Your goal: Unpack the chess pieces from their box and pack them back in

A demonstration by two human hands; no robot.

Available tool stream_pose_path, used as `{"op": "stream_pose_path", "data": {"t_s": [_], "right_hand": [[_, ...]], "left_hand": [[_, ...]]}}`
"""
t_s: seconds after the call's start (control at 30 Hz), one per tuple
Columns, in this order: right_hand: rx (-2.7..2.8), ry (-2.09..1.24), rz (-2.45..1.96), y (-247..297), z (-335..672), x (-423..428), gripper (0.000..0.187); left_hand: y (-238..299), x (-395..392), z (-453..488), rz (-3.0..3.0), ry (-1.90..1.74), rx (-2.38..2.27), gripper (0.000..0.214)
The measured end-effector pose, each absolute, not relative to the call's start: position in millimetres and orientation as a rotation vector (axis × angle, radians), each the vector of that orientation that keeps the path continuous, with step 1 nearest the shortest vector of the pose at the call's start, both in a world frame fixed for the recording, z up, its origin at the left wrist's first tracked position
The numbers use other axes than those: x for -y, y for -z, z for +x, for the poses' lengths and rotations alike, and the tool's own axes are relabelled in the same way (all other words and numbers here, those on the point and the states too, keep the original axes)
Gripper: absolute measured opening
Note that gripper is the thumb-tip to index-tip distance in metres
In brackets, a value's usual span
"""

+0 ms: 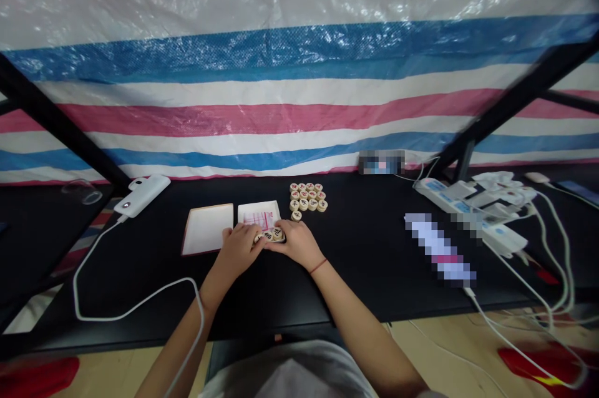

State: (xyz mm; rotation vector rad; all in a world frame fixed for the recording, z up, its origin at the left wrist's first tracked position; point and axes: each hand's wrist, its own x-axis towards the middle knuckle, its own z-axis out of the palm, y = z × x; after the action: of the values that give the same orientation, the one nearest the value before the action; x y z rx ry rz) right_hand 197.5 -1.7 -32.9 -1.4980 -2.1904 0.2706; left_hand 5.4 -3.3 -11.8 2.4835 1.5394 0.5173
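Observation:
My left hand (pixel 238 247) and my right hand (pixel 298 242) meet on the black table (pixel 365 261), fingers curled round a short row of round wooden chess pieces (pixel 270 235) held between them. Just behind the hands lies a small open box (pixel 259 213) with a pink printed sheet inside. Its flat lid (pixel 207 228) lies to the left. A cluster of several more round wooden pieces (pixel 307 196) sits behind the box, to the right.
A white power bank (pixel 142 194) with a long white cable (pixel 135 304) lies at the left. White power strips with plugs and cables (pixel 482 208) crowd the right side. A striped plastic tarp (pixel 299 61) hangs behind the table. Black frame bars cross at both sides.

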Motion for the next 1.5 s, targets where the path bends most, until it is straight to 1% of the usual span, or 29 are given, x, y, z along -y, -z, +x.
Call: {"op": "stream_pose_path", "data": {"t_s": [0.1, 0.13, 0.17, 0.27, 0.3, 0.33, 0.43, 0.53, 0.67, 0.73, 0.83, 0.93, 1.03, 1.17, 1.27, 1.37, 1.5], "right_hand": [[2.151, -0.254, -1.432, 28, 199, 4, 0.063], [2.131, -0.241, -1.400, 26, 199, 5, 0.064], [2.105, -0.228, -1.370, 24, 199, 6, 0.059], [2.014, -0.206, -1.294, 19, 200, 7, 0.026], [1.982, -0.204, -1.276, 18, 202, 7, 0.019], [1.944, -0.201, -1.268, 17, 204, 7, 0.016], [1.736, -0.176, -1.328, 17, 219, 8, 0.017], [1.519, -0.166, -1.420, 21, 237, 9, 0.023], [1.483, -0.238, -1.579, 33, 250, 7, 0.033], [1.486, -0.272, -1.695, 40, 251, 6, 0.031], [1.544, -0.228, -1.753, 45, 252, 4, 0.021], [1.554, -0.181, -1.640, 39, 249, 7, 0.024], [1.567, -0.216, -1.386, 26, 237, 13, 0.030], [1.705, -0.257, -1.076, 15, 213, 21, 0.032], [1.731, -0.249, -1.008, 15, 203, 24, 0.032], [1.720, -0.287, -0.983, 16, 202, 25, 0.034], [1.634, -0.311, -1.098, 18, 211, 21, 0.025]], "left_hand": [[5, -1, 9, 2.361, -0.651, -1.534, 0.012], [2, -4, 11, 2.295, -0.719, -1.512, 0.012], [-1, -6, 15, 2.219, -0.783, -1.473, 0.013], [-11, -14, 31, 1.988, -0.822, -1.258, 0.015], [-12, -17, 36, 1.932, -0.812, -1.211, 0.016], [-12, -19, 42, 1.880, -0.819, -1.183, 0.016], [-5, -28, 51, 1.732, -0.951, -1.162, 0.021], [8, -35, 49, 1.568, -1.133, -1.148, 0.026], [16, -39, 36, 1.491, -1.224, -1.226, 0.026], [14, -37, 31, 1.533, -1.194, -1.295, 0.026], [8, -32, 28, 1.607, -1.086, -1.349, 0.026], [3, -25, 31, 1.717, -0.985, -1.334, 0.028], [0, -17, 39, 1.826, -0.926, -1.232, 0.035], [0, -9, 48, 1.907, -0.881, -1.046, 0.038], [3, -6, 51, 1.858, -0.878, -0.968, 0.043], [5, -7, 49, 1.828, -0.838, -0.943, 0.043], [5, -11, 45, 1.922, -0.831, -0.960, 0.045]]}}
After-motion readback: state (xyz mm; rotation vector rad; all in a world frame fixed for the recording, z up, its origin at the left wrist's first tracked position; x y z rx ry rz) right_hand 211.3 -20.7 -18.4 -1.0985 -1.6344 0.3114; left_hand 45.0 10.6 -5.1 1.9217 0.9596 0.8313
